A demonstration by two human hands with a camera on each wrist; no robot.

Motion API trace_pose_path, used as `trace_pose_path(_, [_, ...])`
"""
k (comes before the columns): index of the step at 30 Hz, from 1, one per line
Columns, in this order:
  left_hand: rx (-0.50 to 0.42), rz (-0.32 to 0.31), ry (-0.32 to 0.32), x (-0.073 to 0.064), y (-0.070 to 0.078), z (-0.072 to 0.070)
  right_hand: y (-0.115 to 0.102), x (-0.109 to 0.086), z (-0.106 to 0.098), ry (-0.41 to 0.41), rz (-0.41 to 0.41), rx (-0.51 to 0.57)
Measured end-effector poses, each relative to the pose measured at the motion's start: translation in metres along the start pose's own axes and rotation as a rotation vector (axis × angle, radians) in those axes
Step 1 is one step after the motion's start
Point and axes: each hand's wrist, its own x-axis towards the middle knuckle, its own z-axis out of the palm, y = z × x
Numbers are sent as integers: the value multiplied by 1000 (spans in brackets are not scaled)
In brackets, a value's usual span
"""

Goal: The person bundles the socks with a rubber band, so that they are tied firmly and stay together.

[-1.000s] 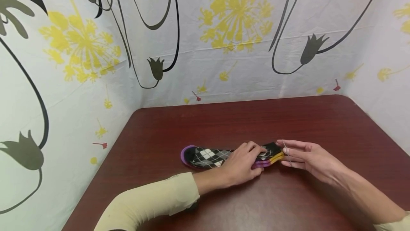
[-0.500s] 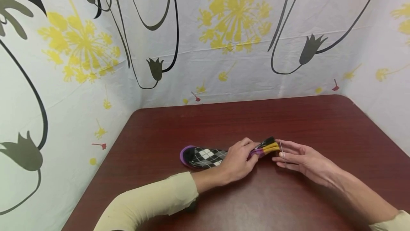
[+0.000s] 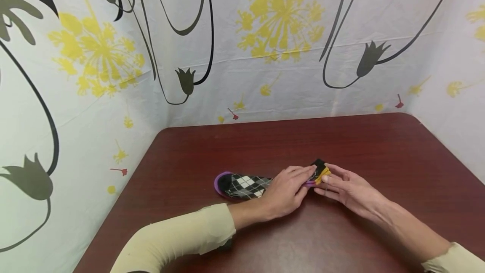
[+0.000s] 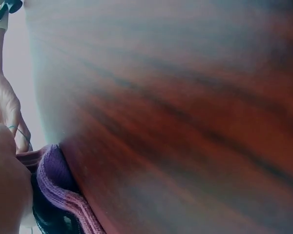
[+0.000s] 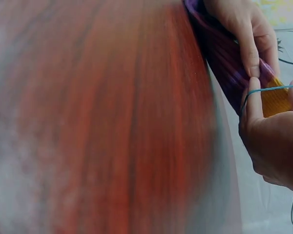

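Observation:
A flat stack of socks [image 3: 246, 185] lies on the table, a black, white and grey argyle one on top and purple edging showing beneath. My left hand [image 3: 285, 193] holds the stack near its cuffs, fingers across the top and thumb at the near side. At the cuff end, my right hand [image 3: 352, 193] has a thin blue-green rubber band [image 5: 268, 89] stretched over its spread fingers and thumb. The yellow cuff [image 5: 276, 102] sits inside that loop. In the left wrist view, ribbed purple knit [image 4: 53, 170] bulges beside the left hand.
The dark red wooden table [image 3: 265, 147] has rounded far corners. A white cloth [image 3: 227, 46] printed with yellow and grey flowers hangs behind and along both sides. A small dark object [image 3: 226, 245] shows partly under the left sleeve.
The right hand has moved left with the stretched rubber band, bringing it over the cuff end. The left hand has lifted and tilted the cuffs, and its fingers now lie farther forward over them.

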Motion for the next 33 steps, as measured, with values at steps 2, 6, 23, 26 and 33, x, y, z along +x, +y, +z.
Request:
trace_pose_path(2, [8, 19, -26, 0, 0, 0, 0, 2, 0, -2, -20, 5])
trace_pose_path(6, [24, 61, -82, -1, -1, 1, 0, 5, 2, 36, -44, -9])
trace_pose_path(23, [83, 80, -83, -2, 1, -1, 5, 15, 16, 226, -30, -227])
trace_pose_path(26, [95, -11, -39, -3, 2, -2, 4, 15, 16, 235, -25, -213])
trace_pose_path(33, [251, -70, -24, -3, 1, -1, 3, 15, 17, 226, -22, -187])
